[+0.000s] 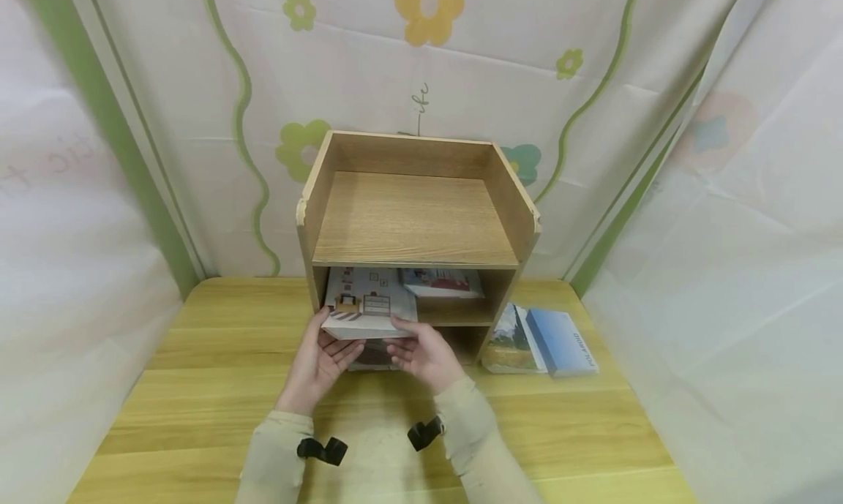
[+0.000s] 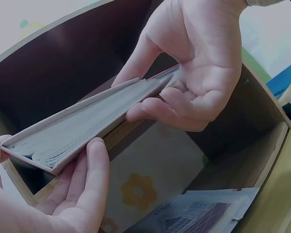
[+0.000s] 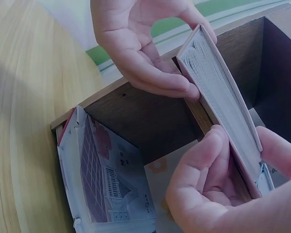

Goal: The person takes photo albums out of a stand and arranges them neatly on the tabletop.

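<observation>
The illustrated book is resting between the left hand and the right hand, its far part reaching into the shelf's middle level and its near edge jutting out toward the palms. Under both hands one desk is carrying the whole arrangement. Straight ahead of the hands one wooden shelf is standing with its openings facing them, probably so that books can be slid in and out. Just beyond the right hand a second book is lying on that same middle level, while below the hands at least one building-covered book is lying on the bottom level. Off to the right of the right hand one landscape-covered book and one blue POLAROID item, a book or a box, are lying side by side, seemingly set there to keep the opening free. Each of the two hands is pinching a near corner, thumb above and fingers beneath, presumably because the thick pages are needing even support. Behind the hands two black wrist mounts are showing, one per sleeve.
</observation>
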`<state>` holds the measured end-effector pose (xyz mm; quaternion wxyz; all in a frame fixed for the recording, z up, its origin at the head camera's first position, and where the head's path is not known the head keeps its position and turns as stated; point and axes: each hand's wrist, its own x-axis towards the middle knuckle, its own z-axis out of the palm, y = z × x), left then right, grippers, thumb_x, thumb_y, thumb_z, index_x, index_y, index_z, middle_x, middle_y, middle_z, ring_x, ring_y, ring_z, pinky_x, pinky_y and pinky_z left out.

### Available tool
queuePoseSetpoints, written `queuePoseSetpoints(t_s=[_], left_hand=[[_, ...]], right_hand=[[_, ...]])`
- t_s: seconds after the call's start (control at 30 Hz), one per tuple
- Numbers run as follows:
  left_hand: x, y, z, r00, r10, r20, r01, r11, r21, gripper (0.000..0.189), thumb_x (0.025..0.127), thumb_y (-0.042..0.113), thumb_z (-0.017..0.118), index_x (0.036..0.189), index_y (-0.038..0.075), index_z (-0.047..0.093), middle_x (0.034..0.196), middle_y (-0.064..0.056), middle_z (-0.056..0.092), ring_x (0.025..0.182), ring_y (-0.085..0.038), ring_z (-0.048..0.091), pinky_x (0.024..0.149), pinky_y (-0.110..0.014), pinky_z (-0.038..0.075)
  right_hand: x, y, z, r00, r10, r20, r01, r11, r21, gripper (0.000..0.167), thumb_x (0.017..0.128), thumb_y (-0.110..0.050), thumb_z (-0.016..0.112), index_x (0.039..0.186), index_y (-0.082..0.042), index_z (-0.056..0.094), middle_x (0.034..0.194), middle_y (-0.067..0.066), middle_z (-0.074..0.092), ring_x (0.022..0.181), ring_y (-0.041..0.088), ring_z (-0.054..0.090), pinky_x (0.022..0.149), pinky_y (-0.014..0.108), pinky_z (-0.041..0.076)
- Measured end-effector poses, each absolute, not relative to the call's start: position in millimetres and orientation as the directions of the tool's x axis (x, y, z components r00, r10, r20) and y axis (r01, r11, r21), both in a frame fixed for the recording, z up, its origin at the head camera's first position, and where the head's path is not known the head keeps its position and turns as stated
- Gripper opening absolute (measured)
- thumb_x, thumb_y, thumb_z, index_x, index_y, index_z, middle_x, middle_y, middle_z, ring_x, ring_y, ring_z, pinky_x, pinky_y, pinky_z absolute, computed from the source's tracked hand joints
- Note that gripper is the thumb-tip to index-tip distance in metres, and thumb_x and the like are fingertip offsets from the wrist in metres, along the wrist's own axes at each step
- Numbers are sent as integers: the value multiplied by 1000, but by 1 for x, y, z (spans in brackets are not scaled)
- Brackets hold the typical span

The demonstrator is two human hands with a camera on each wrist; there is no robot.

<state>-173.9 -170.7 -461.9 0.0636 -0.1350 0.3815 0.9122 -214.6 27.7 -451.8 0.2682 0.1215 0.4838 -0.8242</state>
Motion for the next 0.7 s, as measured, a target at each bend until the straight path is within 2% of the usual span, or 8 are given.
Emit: queuePoseSetpoints(t_s=[0.1,0.37,0.7], left_hand=[[-173,-170,-462,-955,15,-297,-220,-707,672,62,100,49,52,139,6,32,115,-16,52,102,-29,61,100,-42,49],[-168,-170,-462,-954,24,-298,-225,-715,662,69,99,49,53,146,4,28,122,-17,49,108,-28,58,102,-41,47],[-165,-171,-459,-963,-6,-268,-179,-728,661,69,102,39,54,154,8,21,138,-20,38,116,-28,55,103,-38,46]], right_hand=[[-213,27,-451,-828,-320,-460,557,-388,-734,43,83,-22,79,115,-5,56,92,12,61,83,22,60,74,29,54],[-209,28,-448,-838,-305,-453,543,-379,-749,29,85,-18,76,104,-5,59,87,12,63,79,21,61,73,31,54],[-207,29,-446,-860,-274,-430,508,-372,-777,25,83,-15,77,100,-3,62,82,10,66,71,20,62,67,29,54]])
